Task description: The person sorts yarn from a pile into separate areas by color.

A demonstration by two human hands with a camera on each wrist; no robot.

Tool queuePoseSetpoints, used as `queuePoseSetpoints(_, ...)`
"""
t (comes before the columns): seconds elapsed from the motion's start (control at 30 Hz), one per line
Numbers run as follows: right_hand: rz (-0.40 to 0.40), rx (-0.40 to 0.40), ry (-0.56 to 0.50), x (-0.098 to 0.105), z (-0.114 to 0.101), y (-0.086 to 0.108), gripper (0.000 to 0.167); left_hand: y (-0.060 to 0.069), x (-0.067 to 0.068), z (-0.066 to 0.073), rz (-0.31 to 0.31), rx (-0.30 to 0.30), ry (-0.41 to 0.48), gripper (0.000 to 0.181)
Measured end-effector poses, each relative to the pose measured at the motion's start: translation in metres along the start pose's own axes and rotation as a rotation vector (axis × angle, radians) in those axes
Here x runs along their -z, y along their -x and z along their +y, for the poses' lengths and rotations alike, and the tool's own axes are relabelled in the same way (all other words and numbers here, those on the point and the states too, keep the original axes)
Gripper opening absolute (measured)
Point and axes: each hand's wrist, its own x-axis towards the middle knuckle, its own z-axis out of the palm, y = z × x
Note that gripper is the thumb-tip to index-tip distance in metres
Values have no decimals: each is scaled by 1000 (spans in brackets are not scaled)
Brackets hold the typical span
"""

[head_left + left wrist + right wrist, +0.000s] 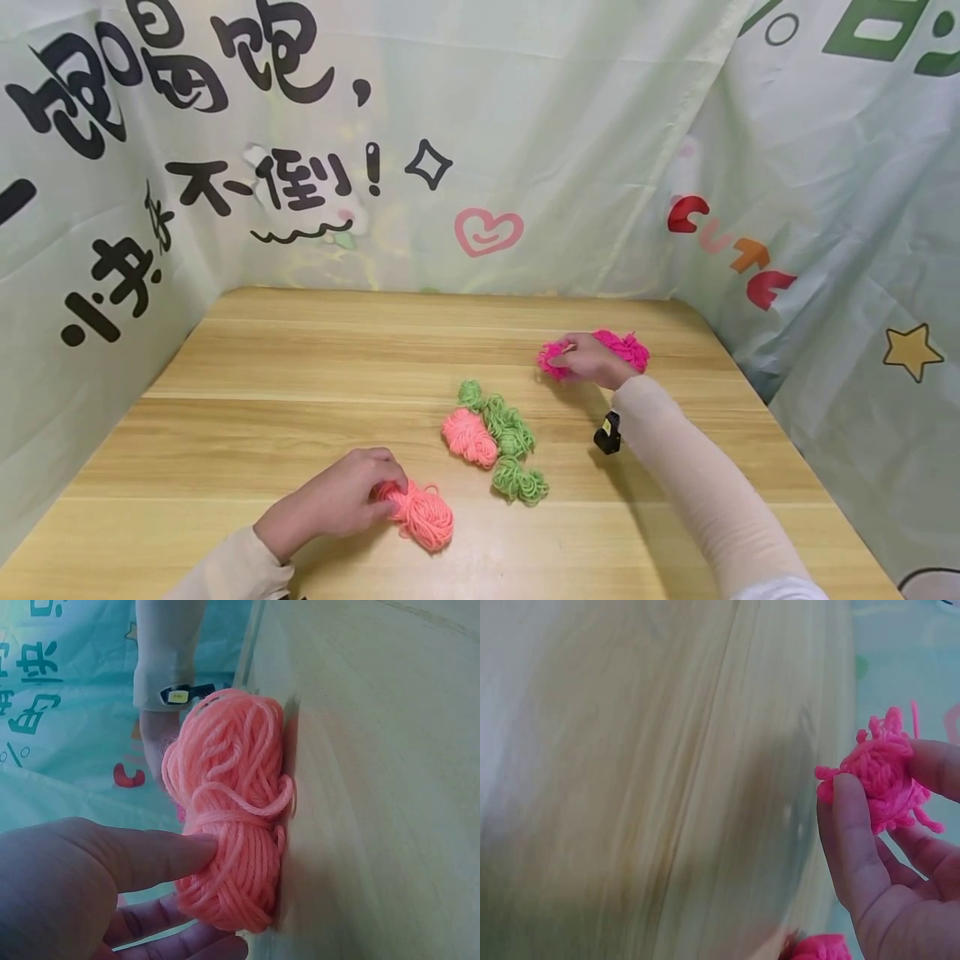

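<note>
My left hand [337, 500] grips the rear end of a coral yarn skein [429, 518] at the table's near middle. In the left wrist view its thumb presses on the skein [232, 750], which is tied round its waist. Farther back on the right, my right hand [594, 360] pinches a hot-pink yarn bundle [552, 360]. The right wrist view shows that bundle [877, 776] between thumb and fingers, with loose ends sticking out. Beside the hand lies more hot-pink yarn [628, 348], partly covered by the hand.
Between the hands, a second coral skein [470, 437] lies against several small green yarn bundles [508, 425] on the wooden table [337, 358]. A small black device [608, 435] sits at my right wrist. Printed cloth [570, 150] hangs along the back and sides.
</note>
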Motion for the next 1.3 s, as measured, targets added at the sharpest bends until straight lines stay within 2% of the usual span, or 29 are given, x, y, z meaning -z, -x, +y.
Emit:
queuePoseSetpoints(0.2, 37, 0, -1, 7, 6, -2, 31, -1, -1, 0, 11, -10, 4, 14)
queuePoseSetpoints(0.37, 68, -22, 41, 10, 12, -2, 27, 2, -2, -1, 6, -3, 13, 15)
queuePoseSetpoints(0.73, 164, -31, 139, 20, 14, 1, 32, 0, -3, -3, 9, -17, 9, 14)
queuePoseSetpoints(0.87, 196, -1, 264, 23, 13, 3, 34, 0, -2, -2, 7, -13, 7, 13)
queuePoseSetpoints(1.03, 247, 56, 510, 27, 16, 2, 37, 0, -1, -2, 9, -16, -2, 12)
queuePoseSetpoints(1.13, 266, 86, 621, 26, 17, 1, 38, 1, -2, -1, 11, -24, -2, 13)
queuePoseSetpoints(1.3, 295, 93, 698, 24, 15, 1, 36, 1, -1, -1, 7, -16, 0, 12)
